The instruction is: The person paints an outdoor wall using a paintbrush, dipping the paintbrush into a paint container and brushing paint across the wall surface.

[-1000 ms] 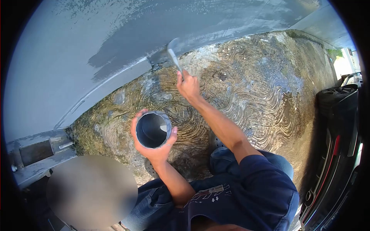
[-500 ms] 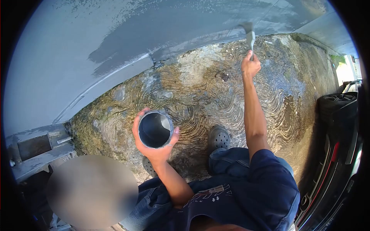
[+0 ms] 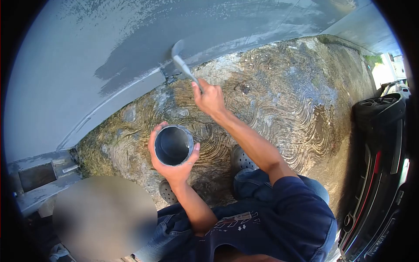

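Note:
My left hand point(image 3: 176, 174) is wrapped around a round paint pot point(image 3: 169, 150), holding it upright with its mouth facing up. Its inside is coated dark grey and the rim is smeared with paint. My right hand point(image 3: 210, 98) grips a paintbrush point(image 3: 183, 67) by its pale handle. The brush head is at the lower part of the grey wall point(image 3: 144, 61), just above the step in its base, and looks slightly blurred by motion. Darker, wet-looking grey strokes spread across the wall around the brush.
Rough concrete ground point(image 3: 279, 96) with wavy grooves runs along the wall. A dark car point(image 3: 375, 183) stands at the right. My clogs point(image 3: 242, 159) are below my arms. A rectangular recess point(image 3: 38, 177) is at the left, and a blurred oval hides the lower left.
My right hand has swept the brush left along the lower wall, from the right side to near the step. My left hand holds the pot almost in the same place.

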A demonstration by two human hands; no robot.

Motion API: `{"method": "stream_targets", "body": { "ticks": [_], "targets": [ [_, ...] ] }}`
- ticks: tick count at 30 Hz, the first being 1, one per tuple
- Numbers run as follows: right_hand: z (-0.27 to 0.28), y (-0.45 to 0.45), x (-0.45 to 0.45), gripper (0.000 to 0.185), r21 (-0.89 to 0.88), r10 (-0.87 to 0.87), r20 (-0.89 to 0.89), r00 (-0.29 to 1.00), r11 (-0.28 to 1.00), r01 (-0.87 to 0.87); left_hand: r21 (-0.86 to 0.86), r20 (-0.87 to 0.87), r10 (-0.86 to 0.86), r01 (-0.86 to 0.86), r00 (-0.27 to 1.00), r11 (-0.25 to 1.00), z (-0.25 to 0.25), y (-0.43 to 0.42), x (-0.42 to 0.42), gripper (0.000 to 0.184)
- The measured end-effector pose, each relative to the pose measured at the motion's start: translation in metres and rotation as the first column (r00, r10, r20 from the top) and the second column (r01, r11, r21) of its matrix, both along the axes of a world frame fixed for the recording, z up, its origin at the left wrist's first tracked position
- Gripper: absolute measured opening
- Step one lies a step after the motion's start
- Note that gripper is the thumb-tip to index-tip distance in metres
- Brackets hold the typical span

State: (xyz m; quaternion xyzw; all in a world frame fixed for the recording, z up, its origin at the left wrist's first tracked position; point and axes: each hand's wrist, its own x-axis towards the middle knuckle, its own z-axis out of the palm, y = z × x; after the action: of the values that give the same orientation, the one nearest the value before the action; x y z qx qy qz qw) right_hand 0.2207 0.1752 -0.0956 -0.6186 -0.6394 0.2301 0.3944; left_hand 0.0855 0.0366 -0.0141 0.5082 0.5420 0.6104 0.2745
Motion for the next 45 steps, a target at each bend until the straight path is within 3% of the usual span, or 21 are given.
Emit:
{"method": "stream_targets", "body": {
  "ticks": [1, 3, 6, 9, 15, 17, 20, 24, 27, 28, 30, 32, 33, 34, 36, 37, 38, 40, 42, 44, 45],
  "targets": [
    [0.000, -0.002, -0.001, 0.030, -0.004, 0.001, 0.003, 1.000, 1.000, -0.001, -0.027, -0.003, -0.013, 0.013, 1.000, 1.000, 0.001, -0.001, 0.000, 0.090],
    [0.003, -0.003, -0.006, 0.031, 0.265, 0.194, 0.061, 0.979, 0.943, -0.203, -0.027, 0.008, -0.007, 0.008, 1.000, 1.000, 0.001, -0.001, 0.000, 0.088],
    [0.016, 0.022, 0.018, 0.027, 0.297, 0.137, 0.021, 0.990, 0.945, -0.137, -0.004, 0.017, -0.001, 0.001, 1.000, 1.000, 0.007, -0.002, -0.006, 0.089],
    [0.048, 0.050, 0.089, 0.029, 0.168, -0.315, -0.040, 0.948, 0.933, 0.317, 0.050, 0.022, 0.014, -0.015, 1.000, 0.999, 0.007, -0.004, -0.013, 0.090],
    [0.049, 0.058, 0.152, 0.029, 0.449, -0.681, 0.016, 0.732, 0.659, 0.603, 0.112, 0.095, -0.001, -0.010, 0.995, 0.994, 0.021, -0.010, -0.036, 0.092],
    [0.049, 0.060, 0.135, 0.028, 0.445, -0.814, -0.109, 0.571, 0.474, 0.760, 0.143, 0.123, 0.001, -0.019, 0.992, 0.990, 0.027, -0.014, -0.047, 0.092],
    [0.067, 0.044, 0.031, 0.031, 0.149, -0.518, -0.130, 0.845, 0.833, 0.533, 0.180, 0.148, 0.013, -0.040, 0.989, 0.983, 0.039, -0.020, -0.068, 0.091],
    [0.071, 0.000, -0.111, 0.031, 0.126, -0.201, -0.194, 0.960, 0.966, 0.227, 0.192, 0.195, 0.084, -0.122, 0.977, 0.974, 0.054, -0.030, -0.097, 0.089],
    [0.067, -0.036, -0.178, 0.027, 0.221, -0.008, -0.128, 0.992, 0.975, 0.036, 0.186, 0.277, 0.138, -0.194, 0.951, 0.963, 0.050, -0.034, -0.115, 0.089],
    [0.065, -0.042, -0.190, 0.027, 0.112, 0.102, -0.155, 0.983, 0.990, -0.085, 0.194, 0.295, 0.130, -0.193, 0.947, 0.962, 0.051, -0.035, -0.121, 0.089],
    [0.059, -0.040, -0.207, 0.029, 0.133, 0.206, -0.098, 0.974, 0.972, -0.193, 0.143, 0.203, 0.195, -0.226, 0.960, 0.964, 0.054, -0.039, -0.130, 0.087],
    [0.066, -0.034, -0.219, 0.034, -0.181, 0.238, -0.414, 0.878, 0.924, -0.336, 0.130, 0.252, 0.189, -0.227, 0.949, 0.965, 0.051, -0.037, -0.135, 0.086],
    [0.071, -0.028, -0.219, 0.038, -0.119, 0.325, -0.237, 0.915, 0.926, -0.359, 0.125, 0.264, 0.170, -0.208, 0.950, 0.970, 0.050, -0.035, -0.139, 0.085],
    [0.078, -0.023, -0.216, 0.038, -0.125, 0.329, -0.232, 0.915, 0.923, -0.364, 0.119, 0.270, 0.176, -0.214, 0.947, 0.969, 0.050, -0.033, -0.142, 0.085],
    [0.089, -0.019, -0.210, 0.039, -0.323, 0.479, -0.089, 0.874, 0.816, -0.480, 0.101, 0.250, 0.158, -0.188, 0.955, 0.977, 0.053, -0.031, -0.148, 0.086],
    [0.079, -0.018, -0.206, 0.036, -0.159, 0.516, -0.084, 0.853, 0.838, -0.523, 0.121, 0.276, 0.153, -0.192, 0.949, 0.974, 0.049, -0.029, -0.150, 0.088],
    [0.069, -0.020, -0.200, 0.036, -0.165, 0.518, -0.079, 0.852, 0.836, -0.524, 0.116, 0.282, 0.156, -0.195, 0.947, 0.974, 0.047, -0.029, -0.154, 0.088],
    [0.064, -0.033, -0.189, 0.028, -0.292, 0.440, -0.388, 0.810, 0.775, -0.561, 0.152, 0.298, 0.163, -0.216, 0.941, 0.964, 0.046, -0.027, -0.156, 0.088],
    [0.039, -0.043, -0.184, 0.022, -0.242, 0.434, -0.469, 0.769, 0.774, -0.585, 0.131, 0.325, 0.160, -0.211, 0.932, 0.969, 0.047, -0.024, -0.155, 0.087],
    [0.026, -0.053, -0.175, 0.024, -0.438, 0.164, -0.664, 0.730, 0.705, -0.557, 0.105, 0.329, 0.137, -0.180, 0.934, 0.978, 0.045, -0.025, -0.155, 0.086],
    [0.024, -0.054, -0.177, 0.025, -0.446, 0.065, -0.649, 0.758, 0.775, -0.449, 0.121, 0.322, 0.130, -0.177, 0.938, 0.977, 0.043, -0.023, -0.154, 0.086]
  ]
}}
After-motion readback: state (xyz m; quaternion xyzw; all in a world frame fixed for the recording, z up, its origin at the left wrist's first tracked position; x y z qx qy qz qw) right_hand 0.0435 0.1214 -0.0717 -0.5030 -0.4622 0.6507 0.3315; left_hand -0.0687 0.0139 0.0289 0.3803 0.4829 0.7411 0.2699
